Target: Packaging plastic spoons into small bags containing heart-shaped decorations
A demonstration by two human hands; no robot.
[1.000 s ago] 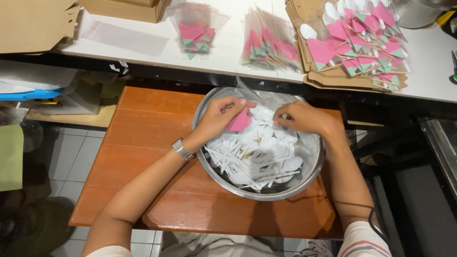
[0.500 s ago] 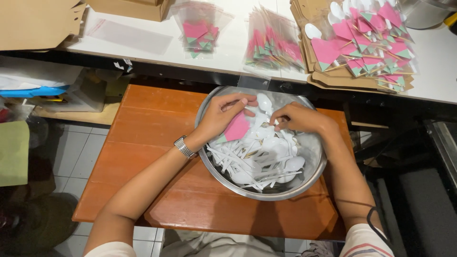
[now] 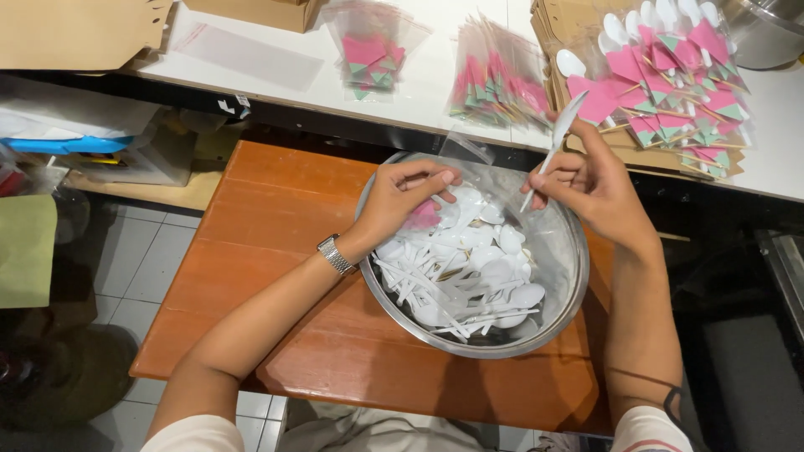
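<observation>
1. A white plastic spoon (image 3: 554,141) is pinched by its handle between the fingers of the right hand (image 3: 596,186), bowl end up and tilted away, lifted clear above the round steel bowl (image 3: 563,289), seemingly to keep it apart from the rest.
2. The left hand (image 3: 400,199) curls its fingers around a pink folded paper piece (image 3: 423,216) and what looks like a clear plastic sleeve (image 3: 466,149), held just over the bowl's far rim, probably so the spoon can meet them.
3. A loose heap of white plastic spoons (image 3: 461,280) fills the bowl, close under both hands.
4. The bowl sits on an orange-brown wooden stool top (image 3: 276,218).
5. Beyond it, a white table (image 3: 435,71) carries bundles of packed pink-and-green sets (image 3: 498,88) and flat brown cardboard (image 3: 75,33); grey floor tiles (image 3: 138,268) show at left.
</observation>
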